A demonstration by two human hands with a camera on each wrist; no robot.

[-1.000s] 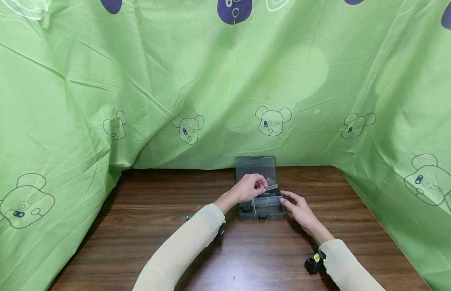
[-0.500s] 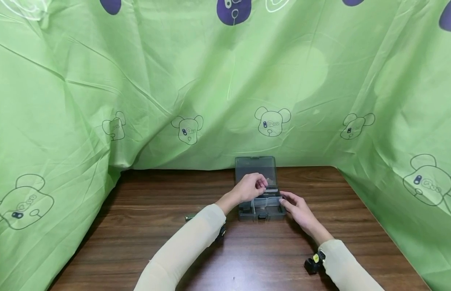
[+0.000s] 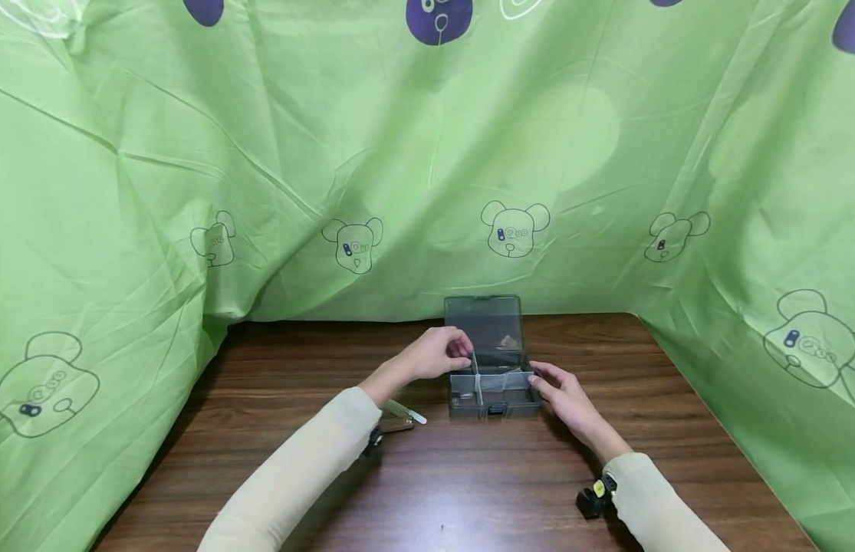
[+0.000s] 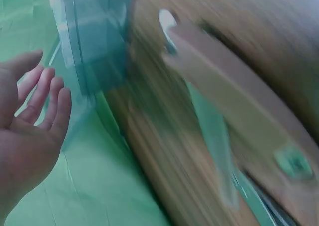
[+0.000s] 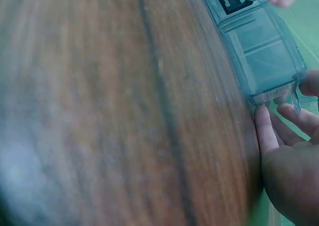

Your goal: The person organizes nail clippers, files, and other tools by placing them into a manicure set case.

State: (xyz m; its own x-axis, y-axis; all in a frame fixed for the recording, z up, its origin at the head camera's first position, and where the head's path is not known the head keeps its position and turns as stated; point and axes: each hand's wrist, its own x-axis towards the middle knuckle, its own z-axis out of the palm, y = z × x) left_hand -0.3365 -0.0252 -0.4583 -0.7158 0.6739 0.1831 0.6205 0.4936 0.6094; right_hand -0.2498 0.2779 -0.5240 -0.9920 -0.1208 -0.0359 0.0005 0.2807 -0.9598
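We start just left of centre in the lower frame: a tan implement (image 3: 397, 424) lies partly behind the left sleeve (image 3: 296, 468), and the left wrist view is too blurred for us to tell what kind it is.

Moving right, here's the left hand (image 3: 437, 354), just below mid-frame, fingertips in a narrow pinch at the raised end of 1 clear divider (image 3: 475, 363), and we see that strip upright over the box's rear part.

Next, right of centre in the lower half, the plastic box (image 3: 468, 412) itself! Its lid (image 3: 478, 314) stands up behind; 1 lengthwise partition (image 3: 492, 381) runs across inside.

Further right, the right hand (image 3: 572, 399) grips the box's end wall, thumb and fingers on either side, steadying it, we'd judge.

How far along? Partway, by our reckoning: lid raised, partition standing in the box, but the pinched divider doesn't look settled. Whether it already sits in a slot, we can't tell.
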